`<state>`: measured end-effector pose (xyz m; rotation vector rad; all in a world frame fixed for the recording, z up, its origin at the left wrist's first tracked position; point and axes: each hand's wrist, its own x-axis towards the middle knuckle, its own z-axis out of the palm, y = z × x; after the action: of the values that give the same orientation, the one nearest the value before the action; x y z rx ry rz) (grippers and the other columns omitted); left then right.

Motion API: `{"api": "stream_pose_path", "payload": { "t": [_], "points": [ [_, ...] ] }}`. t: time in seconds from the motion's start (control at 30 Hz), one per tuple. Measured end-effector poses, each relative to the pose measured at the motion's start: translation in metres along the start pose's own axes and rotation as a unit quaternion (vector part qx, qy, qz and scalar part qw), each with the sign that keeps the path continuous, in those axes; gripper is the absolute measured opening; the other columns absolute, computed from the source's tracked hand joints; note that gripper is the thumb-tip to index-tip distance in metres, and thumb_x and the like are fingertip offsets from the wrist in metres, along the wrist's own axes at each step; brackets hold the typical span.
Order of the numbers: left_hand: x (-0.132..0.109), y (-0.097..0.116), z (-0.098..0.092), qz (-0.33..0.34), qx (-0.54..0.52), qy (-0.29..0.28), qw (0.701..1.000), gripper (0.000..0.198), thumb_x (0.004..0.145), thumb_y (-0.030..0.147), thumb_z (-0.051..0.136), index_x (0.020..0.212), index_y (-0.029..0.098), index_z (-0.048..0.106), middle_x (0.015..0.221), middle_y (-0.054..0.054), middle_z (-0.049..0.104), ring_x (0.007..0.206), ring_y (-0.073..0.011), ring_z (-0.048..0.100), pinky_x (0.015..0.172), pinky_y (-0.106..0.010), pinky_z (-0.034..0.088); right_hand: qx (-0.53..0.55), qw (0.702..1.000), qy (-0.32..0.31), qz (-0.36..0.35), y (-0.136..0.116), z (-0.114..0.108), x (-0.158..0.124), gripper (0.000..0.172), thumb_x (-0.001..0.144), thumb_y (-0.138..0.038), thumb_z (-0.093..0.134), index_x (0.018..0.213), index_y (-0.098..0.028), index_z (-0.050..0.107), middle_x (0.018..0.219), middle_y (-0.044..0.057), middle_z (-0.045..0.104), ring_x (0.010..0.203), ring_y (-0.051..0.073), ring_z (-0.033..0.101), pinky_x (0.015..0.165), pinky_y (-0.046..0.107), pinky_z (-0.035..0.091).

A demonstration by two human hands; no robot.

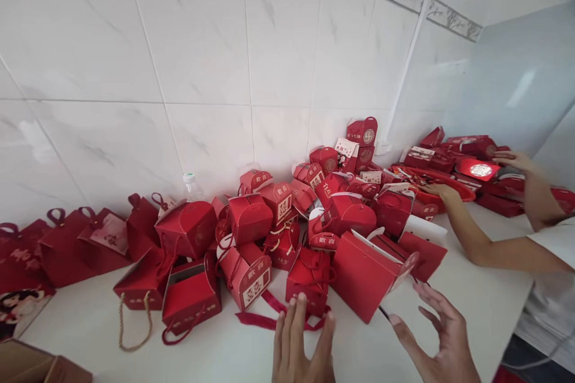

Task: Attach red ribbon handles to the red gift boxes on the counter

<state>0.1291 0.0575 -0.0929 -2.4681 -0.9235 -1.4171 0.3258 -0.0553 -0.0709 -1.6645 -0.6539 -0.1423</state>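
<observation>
My left hand (302, 344) lies low at the front of the white counter (471, 299), fingers stretched out and together, tips close to a small red gift box (309, 278) and the red ribbon (260, 317) under it. It holds nothing. My right hand (438, 335) is open with fingers spread, just right of a large red box (363, 275) lying tilted with its white flap open. It touches nothing that I can see.
A heap of several red gift boxes and bags (251, 221) fills the counter against the tiled wall. Another person's arms (480, 239) reach in from the right toward flat red boxes (476, 170). A brown cardboard box (31, 365) sits at the lower left.
</observation>
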Motion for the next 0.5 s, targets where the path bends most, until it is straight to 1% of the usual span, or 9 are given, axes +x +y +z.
{"api": "stream_pose_path", "payload": {
  "t": [0.07,0.13,0.17,0.23,0.3,0.4,0.43,0.5],
  "points": [
    [0.002,0.005,0.006,-0.036,-0.005,-0.045,0.998,0.075,0.081,0.007,0.073,0.149,0.035,0.057,0.159,-0.016,0.051,0.140,-0.0392,0.057,0.105,-0.057,0.057,0.012,0.999,-0.047,0.015,-0.005,0.004,0.008,0.093,0.075,-0.058,0.083,0.151,-0.027,0.039,0.156,0.015,0.046,0.142,0.043,0.045,0.115,0.067,0.039],
    [0.005,0.003,0.010,-0.063,0.005,-0.081,0.995,0.086,0.086,0.006,0.068,0.162,0.036,0.040,0.166,-0.017,0.041,0.146,-0.0396,0.051,0.109,-0.059,0.054,0.023,0.994,-0.089,0.058,-0.011,0.009,0.011,0.102,0.075,-0.061,0.081,0.157,-0.028,0.032,0.158,0.016,0.043,0.145,0.043,0.043,0.116,0.067,0.038],
    [0.006,0.001,0.013,-0.069,0.012,-0.094,0.993,0.090,0.088,0.004,0.064,0.165,0.038,0.032,0.167,-0.017,0.039,0.147,-0.0391,0.049,0.110,-0.060,0.053,0.027,0.991,-0.102,0.082,-0.013,0.011,0.011,0.104,0.075,-0.063,0.081,0.159,-0.027,0.031,0.158,0.017,0.043,0.144,0.042,0.044,0.115,0.067,0.040],
    [0.005,-0.005,0.017,-0.075,0.022,-0.112,0.991,0.094,0.091,-0.002,0.055,0.167,0.041,0.021,0.165,-0.016,0.042,0.145,-0.0377,0.051,0.109,-0.059,0.054,0.032,0.986,-0.115,0.115,-0.017,0.014,0.009,0.103,0.075,-0.067,0.078,0.157,-0.026,0.032,0.152,0.018,0.048,0.141,0.042,0.049,0.110,0.064,0.048],
    [0.003,-0.008,0.020,-0.078,0.017,-0.124,0.989,0.094,0.092,-0.004,0.049,0.168,0.042,0.018,0.161,-0.016,0.047,0.141,-0.0364,0.055,0.105,-0.057,0.056,0.032,0.984,-0.121,0.126,-0.018,0.015,0.007,0.095,0.076,-0.068,0.076,0.152,-0.025,0.039,0.143,0.018,0.056,0.135,0.040,0.055,0.103,0.059,0.055],
    [-0.001,-0.007,0.023,-0.091,-0.006,-0.135,0.987,0.089,0.094,-0.003,0.045,0.168,0.039,0.020,0.154,-0.017,0.052,0.135,-0.0350,0.060,0.102,-0.056,0.058,0.029,0.985,-0.124,0.116,-0.019,0.013,0.007,0.079,0.076,-0.066,0.077,0.138,-0.024,0.053,0.129,0.014,0.066,0.122,0.036,0.065,0.093,0.050,0.061],
    [-0.002,-0.005,0.023,-0.102,-0.015,-0.135,0.985,0.087,0.094,-0.002,0.045,0.168,0.038,0.022,0.153,-0.017,0.053,0.134,-0.0346,0.060,0.102,-0.055,0.058,0.026,0.987,-0.117,0.108,-0.021,0.011,0.009,0.074,0.075,-0.065,0.077,0.133,-0.024,0.056,0.124,0.013,0.068,0.117,0.035,0.068,0.090,0.048,0.062],
    [-0.006,-0.003,0.022,-0.126,-0.037,-0.133,0.982,0.081,0.096,-0.001,0.045,0.167,0.034,0.027,0.150,-0.016,0.056,0.132,-0.0325,0.060,0.102,-0.053,0.058,0.019,0.993,-0.079,0.080,-0.029,0.003,0.015,0.064,0.076,-0.064,0.075,0.124,-0.025,0.058,0.115,0.011,0.070,0.107,0.033,0.070,0.086,0.047,0.062]
  ]
}}
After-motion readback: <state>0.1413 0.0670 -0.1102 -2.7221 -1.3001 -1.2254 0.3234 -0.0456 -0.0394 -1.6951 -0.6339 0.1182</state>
